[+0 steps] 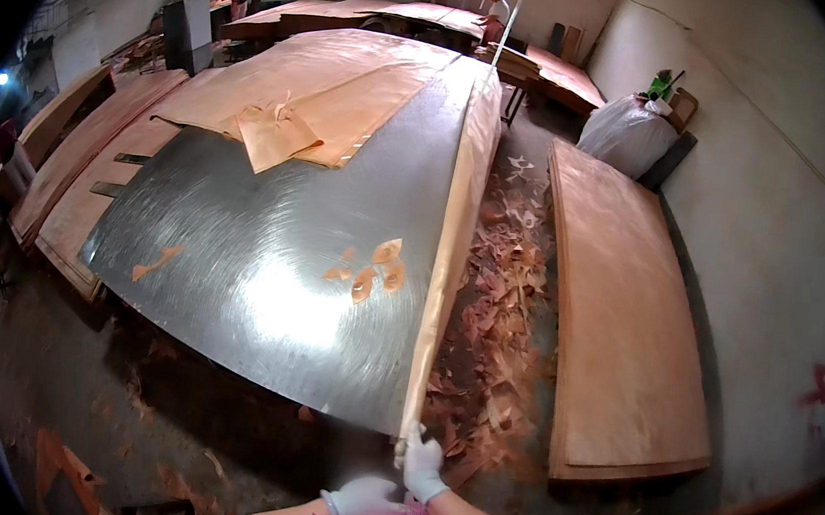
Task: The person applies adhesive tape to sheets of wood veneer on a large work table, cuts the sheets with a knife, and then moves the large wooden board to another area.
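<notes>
My gloved right hand (423,465) is closed on the near end of a long, pale veneer edge (444,291) that runs along the right side of a large metal-topped table (211,257). Below the table's front edge, my gloved left hand (362,499) is near my body, its fingers blurred and partly hidden. Thin veneer sheets (321,72) cover the far part of the metal top, with a folded piece (274,137) on them. Several small scraps (385,255) lie on the metal.
A long board stack (631,331) stands at the right, with scraps (499,347) strewn on the floor beside it. More sheet stacks (100,164) are at the left. A white sack (622,134) sits by the right wall. Two co-workers (493,20) (238,0) stand at far tables.
</notes>
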Demonstrator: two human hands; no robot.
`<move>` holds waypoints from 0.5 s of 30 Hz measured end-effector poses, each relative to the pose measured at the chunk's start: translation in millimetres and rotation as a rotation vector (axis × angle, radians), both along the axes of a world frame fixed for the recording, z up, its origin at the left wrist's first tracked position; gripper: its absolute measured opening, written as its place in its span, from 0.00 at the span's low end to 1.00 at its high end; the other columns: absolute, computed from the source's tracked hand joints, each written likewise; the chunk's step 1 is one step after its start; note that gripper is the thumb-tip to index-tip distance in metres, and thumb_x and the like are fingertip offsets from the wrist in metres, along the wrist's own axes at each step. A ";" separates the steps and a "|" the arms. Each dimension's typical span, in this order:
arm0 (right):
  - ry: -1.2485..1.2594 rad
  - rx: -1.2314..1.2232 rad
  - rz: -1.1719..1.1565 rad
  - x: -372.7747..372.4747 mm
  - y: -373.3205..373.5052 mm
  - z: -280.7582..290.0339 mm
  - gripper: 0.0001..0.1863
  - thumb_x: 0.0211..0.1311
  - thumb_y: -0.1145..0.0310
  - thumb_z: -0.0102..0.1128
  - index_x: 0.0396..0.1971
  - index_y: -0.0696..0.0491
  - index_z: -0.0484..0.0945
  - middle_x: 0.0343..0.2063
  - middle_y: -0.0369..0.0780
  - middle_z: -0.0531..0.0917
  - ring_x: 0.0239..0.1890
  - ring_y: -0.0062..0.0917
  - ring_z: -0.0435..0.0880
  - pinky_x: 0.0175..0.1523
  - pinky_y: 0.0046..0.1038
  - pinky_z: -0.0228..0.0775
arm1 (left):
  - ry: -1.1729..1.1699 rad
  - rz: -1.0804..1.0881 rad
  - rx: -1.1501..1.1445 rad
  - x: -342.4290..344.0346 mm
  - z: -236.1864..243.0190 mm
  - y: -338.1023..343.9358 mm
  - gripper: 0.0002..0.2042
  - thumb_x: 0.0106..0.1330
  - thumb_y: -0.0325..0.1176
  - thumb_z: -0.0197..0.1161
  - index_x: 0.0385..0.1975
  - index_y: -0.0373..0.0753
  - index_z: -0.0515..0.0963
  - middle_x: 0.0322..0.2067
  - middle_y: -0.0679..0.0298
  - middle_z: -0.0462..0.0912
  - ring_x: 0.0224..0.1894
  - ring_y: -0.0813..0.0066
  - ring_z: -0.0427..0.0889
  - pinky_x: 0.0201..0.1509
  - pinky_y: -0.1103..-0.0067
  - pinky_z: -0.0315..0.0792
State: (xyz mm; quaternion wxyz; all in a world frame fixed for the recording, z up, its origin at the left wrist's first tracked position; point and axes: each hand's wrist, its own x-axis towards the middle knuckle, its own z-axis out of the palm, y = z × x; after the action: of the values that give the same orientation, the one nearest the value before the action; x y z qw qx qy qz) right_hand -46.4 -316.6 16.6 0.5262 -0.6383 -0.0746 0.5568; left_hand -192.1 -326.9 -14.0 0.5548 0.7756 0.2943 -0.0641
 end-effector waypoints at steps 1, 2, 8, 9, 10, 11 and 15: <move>-0.039 0.025 -0.023 16.1 -10.0 1.6 0.17 0.72 0.53 0.53 0.43 0.53 0.74 0.16 0.33 0.71 0.10 0.18 0.64 0.15 0.23 0.58 | -0.055 -0.010 -0.007 17.6 -2.5 -6.3 0.22 0.62 0.51 0.67 0.33 0.33 0.80 0.30 0.58 0.83 0.32 0.70 0.79 0.40 0.74 0.72; -0.056 0.045 -0.052 33.2 -21.5 3.9 0.17 0.73 0.54 0.52 0.44 0.53 0.74 0.15 0.33 0.71 0.10 0.18 0.64 0.15 0.23 0.58 | 0.000 -0.117 -0.123 33.7 -5.6 -6.8 0.21 0.63 0.50 0.66 0.37 0.34 0.81 0.34 0.58 0.84 0.35 0.71 0.80 0.43 0.75 0.73; 0.020 0.139 -0.224 123.4 -96.8 35.5 0.14 0.73 0.54 0.53 0.32 0.49 0.69 0.11 0.33 0.65 0.08 0.19 0.59 0.15 0.24 0.51 | -0.069 -0.163 -0.114 66.2 -23.1 -13.1 0.24 0.66 0.54 0.58 0.44 0.37 0.82 0.42 0.51 0.84 0.45 0.53 0.82 0.53 0.65 0.74; 0.072 0.178 -0.258 140.5 -110.8 39.5 0.15 0.72 0.54 0.53 0.31 0.48 0.68 0.11 0.33 0.64 0.08 0.19 0.58 0.15 0.24 0.50 | -0.039 -0.157 -0.065 69.1 -38.4 -12.9 0.25 0.66 0.55 0.58 0.46 0.37 0.82 0.42 0.50 0.84 0.45 0.51 0.82 0.54 0.65 0.73; 0.117 0.181 -0.279 161.7 -124.9 43.0 0.16 0.72 0.52 0.52 0.30 0.47 0.68 0.10 0.32 0.62 0.07 0.18 0.57 0.15 0.22 0.48 | 0.029 -0.144 -0.036 75.8 -39.4 -13.1 0.25 0.65 0.55 0.58 0.46 0.37 0.82 0.42 0.50 0.84 0.44 0.52 0.82 0.54 0.66 0.74; 0.225 0.254 -0.216 186.2 -144.1 37.8 0.18 0.74 0.48 0.47 0.36 0.49 0.72 0.09 0.30 0.60 0.07 0.16 0.55 0.15 0.22 0.48 | 0.098 -0.121 -0.009 81.0 -39.0 -16.0 0.25 0.65 0.55 0.58 0.47 0.37 0.82 0.42 0.50 0.85 0.44 0.53 0.83 0.54 0.67 0.74; 0.803 0.653 -0.143 279.6 -209.3 42.3 0.25 0.75 0.43 0.37 0.44 0.49 0.76 0.07 0.26 0.58 0.06 0.13 0.54 0.17 0.20 0.53 | 0.140 0.086 -0.279 131.6 -32.5 -44.9 0.20 0.68 0.47 0.54 0.42 0.34 0.81 0.34 0.55 0.84 0.36 0.62 0.81 0.45 0.69 0.75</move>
State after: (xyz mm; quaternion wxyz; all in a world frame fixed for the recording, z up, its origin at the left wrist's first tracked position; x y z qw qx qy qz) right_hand 233.2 -526.0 58.8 0.7217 -0.1808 0.0071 0.6681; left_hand -60.6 -371.8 -46.6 0.6374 0.6712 0.3536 -0.1345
